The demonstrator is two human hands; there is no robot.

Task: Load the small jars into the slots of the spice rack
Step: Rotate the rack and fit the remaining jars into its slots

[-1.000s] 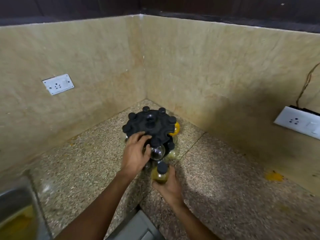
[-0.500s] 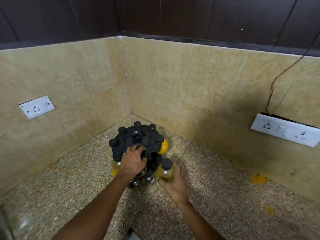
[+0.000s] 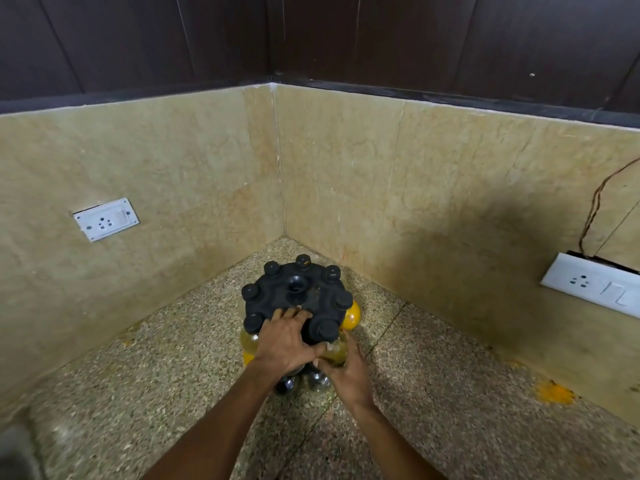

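Observation:
A round black spice rack [image 3: 298, 296] stands in the counter's corner, with several black-capped jars seated around its rim. My left hand [image 3: 282, 341] rests on the rack's near top edge, fingers spread over it. My right hand [image 3: 346, 370] grips a small jar of yellow spice [image 3: 335, 351] whose black cap [image 3: 327, 328] now sits up in a near slot of the rack. Another yellow-filled jar [image 3: 350, 315] hangs on the right side. Lower jars [image 3: 317, 381] show under my hands, partly hidden.
Speckled granite counter [image 3: 173, 375] meets beige stone walls on two sides. A white socket [image 3: 105, 220] is on the left wall, another socket plate [image 3: 592, 284] with a cable on the right wall. An orange spice stain [image 3: 554, 391] lies at right.
My right hand has lifted the jar from beside the rack up into a near slot, so its cap now pokes through the top. My left hand stays on the rack. The view has tilted upward.

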